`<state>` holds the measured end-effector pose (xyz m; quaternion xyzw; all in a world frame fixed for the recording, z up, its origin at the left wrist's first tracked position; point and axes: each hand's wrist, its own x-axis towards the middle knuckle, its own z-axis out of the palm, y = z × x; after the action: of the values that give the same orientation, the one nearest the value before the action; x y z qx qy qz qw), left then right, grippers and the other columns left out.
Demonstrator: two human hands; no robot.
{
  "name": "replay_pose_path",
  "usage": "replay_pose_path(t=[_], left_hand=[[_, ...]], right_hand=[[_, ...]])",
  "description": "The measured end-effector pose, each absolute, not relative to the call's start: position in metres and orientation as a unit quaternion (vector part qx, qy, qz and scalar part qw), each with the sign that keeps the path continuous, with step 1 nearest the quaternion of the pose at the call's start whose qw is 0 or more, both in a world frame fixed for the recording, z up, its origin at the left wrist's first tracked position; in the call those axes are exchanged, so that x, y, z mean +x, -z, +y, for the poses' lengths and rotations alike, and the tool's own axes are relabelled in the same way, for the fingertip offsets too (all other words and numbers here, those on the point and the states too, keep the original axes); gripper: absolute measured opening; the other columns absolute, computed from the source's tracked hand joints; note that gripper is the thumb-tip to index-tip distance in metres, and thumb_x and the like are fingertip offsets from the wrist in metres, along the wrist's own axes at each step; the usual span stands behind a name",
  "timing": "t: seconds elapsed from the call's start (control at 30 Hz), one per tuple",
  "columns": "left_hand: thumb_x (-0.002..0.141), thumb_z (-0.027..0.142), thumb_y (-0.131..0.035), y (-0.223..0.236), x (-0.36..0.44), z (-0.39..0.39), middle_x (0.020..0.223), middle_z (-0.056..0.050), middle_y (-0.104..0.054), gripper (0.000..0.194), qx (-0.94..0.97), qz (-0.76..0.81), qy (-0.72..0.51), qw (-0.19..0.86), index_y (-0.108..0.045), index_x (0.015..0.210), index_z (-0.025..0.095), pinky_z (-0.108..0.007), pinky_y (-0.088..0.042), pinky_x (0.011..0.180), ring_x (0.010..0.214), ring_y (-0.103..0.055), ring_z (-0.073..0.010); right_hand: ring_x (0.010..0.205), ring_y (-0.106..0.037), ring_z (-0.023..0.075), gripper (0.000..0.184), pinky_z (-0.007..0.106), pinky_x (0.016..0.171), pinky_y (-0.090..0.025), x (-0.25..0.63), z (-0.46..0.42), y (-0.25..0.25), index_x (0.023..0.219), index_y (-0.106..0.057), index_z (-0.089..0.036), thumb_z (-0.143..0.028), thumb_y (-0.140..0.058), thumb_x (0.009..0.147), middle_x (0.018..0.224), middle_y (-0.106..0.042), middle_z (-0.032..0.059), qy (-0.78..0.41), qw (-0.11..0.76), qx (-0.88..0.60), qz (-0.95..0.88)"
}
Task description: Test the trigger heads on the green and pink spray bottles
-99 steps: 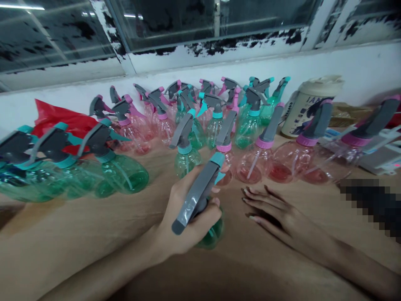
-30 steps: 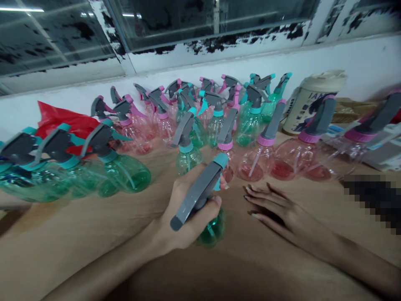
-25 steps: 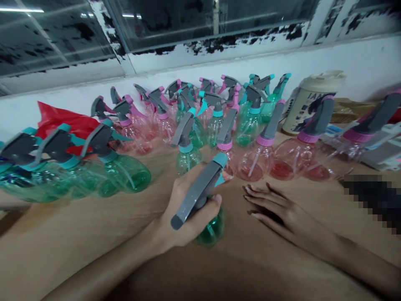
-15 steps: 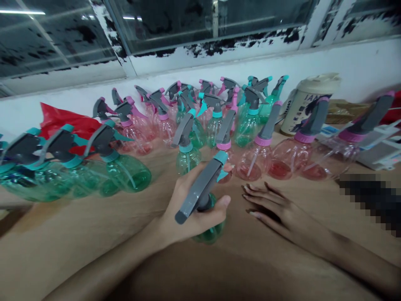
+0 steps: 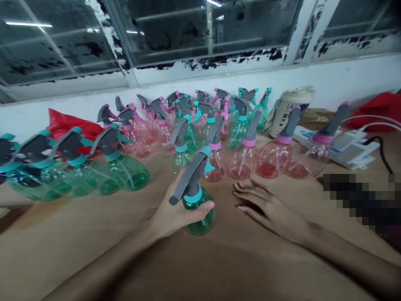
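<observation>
My left hand (image 5: 175, 211) is wrapped round the body of a green spray bottle (image 5: 198, 209) that stands on the wooden table (image 5: 94, 234). Its grey trigger head with a teal collar (image 5: 189, 177) sticks up above my fingers. My right hand (image 5: 266, 205) lies flat on the table just to the right of the bottle, fingers stretched out and holding nothing.
Several green spray bottles (image 5: 122, 167) stand at the left and several pink ones (image 5: 266, 156) at the right, with more (image 5: 200, 113) packed against the white wall. A white canister (image 5: 290, 108), red bags (image 5: 72, 125), a white power strip (image 5: 351, 150) and a black cable (image 5: 380, 152) lie around.
My left hand has slid down from the grey trigger head to the bottle's body, and the bottle stands more upright. The view has tilted up and to the right. My right hand stays flat.
</observation>
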<state>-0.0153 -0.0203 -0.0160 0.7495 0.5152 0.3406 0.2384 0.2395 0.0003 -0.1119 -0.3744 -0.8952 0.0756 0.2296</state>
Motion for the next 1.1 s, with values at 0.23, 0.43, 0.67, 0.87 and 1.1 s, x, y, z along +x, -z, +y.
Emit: replay_pose_path(t=[0.23, 0.43, 0.67, 0.87, 1.1], left_hand=[[0.084, 0.037, -0.057, 0.028, -0.031, -0.033, 0.112, -0.007, -0.061, 0.028, 0.730, 0.509, -0.368, 0.270, -0.054, 0.107, 0.022, -0.047, -0.041, 0.096, 0.109, -0.055, -0.0265], [0.083, 0.043, -0.057, 0.022, -0.060, -0.044, 0.112, -0.005, -0.064, 0.033, 0.698, 0.581, -0.367, 0.203, -0.058, 0.109, 0.023, -0.046, -0.041, 0.094, 0.109, -0.055, -0.0300], [0.082, 0.055, -0.052, 0.018, -0.094, -0.033, 0.077, -0.002, -0.064, 0.040, 0.670, 0.668, -0.323, 0.032, -0.062, 0.093, 0.018, -0.028, -0.040, 0.054, 0.057, -0.055, -0.0183], [0.083, 0.053, -0.053, 0.020, -0.103, -0.021, 0.084, -0.005, -0.065, 0.039, 0.679, 0.648, -0.346, 0.022, -0.057, 0.101, 0.018, -0.030, -0.042, 0.063, 0.071, -0.059, -0.0219], [0.088, 0.048, -0.048, 0.026, -0.105, -0.007, 0.099, -0.006, -0.066, 0.036, 0.696, 0.609, -0.375, 0.064, -0.054, 0.111, 0.021, -0.033, -0.045, 0.077, 0.090, -0.061, -0.0237]], right_hand=[[0.114, -0.054, 0.0237, 0.031, 0.051, 0.101, -0.038, 0.231, 0.004, 0.093, 0.118, -0.055, -0.023, -0.035, -0.044, 0.092, 0.122, -0.060, 0.0069, -0.032, 0.186, -0.373, -0.908], [0.101, -0.062, 0.0230, 0.033, 0.042, 0.088, -0.050, 0.198, 0.008, 0.050, 0.118, -0.055, -0.022, -0.038, -0.042, 0.092, 0.116, -0.062, 0.0061, -0.075, 0.239, -0.379, -0.891], [0.071, -0.067, 0.0238, 0.044, 0.039, 0.069, -0.053, 0.140, 0.030, 0.020, 0.124, -0.052, -0.017, -0.038, -0.052, 0.086, 0.075, -0.069, 0.0047, -0.116, 0.294, -0.451, -0.835], [0.092, -0.064, 0.0309, 0.060, 0.047, 0.078, -0.051, 0.107, 0.050, 0.021, 0.130, -0.044, -0.007, -0.046, -0.049, 0.084, 0.105, -0.065, 0.0190, -0.105, 0.326, -0.483, -0.806], [0.068, -0.064, 0.0286, 0.073, 0.041, 0.058, -0.050, 0.084, 0.058, 0.021, 0.126, -0.044, -0.004, -0.059, -0.051, 0.078, 0.073, -0.065, 0.0128, -0.137, 0.267, -0.546, -0.782]])
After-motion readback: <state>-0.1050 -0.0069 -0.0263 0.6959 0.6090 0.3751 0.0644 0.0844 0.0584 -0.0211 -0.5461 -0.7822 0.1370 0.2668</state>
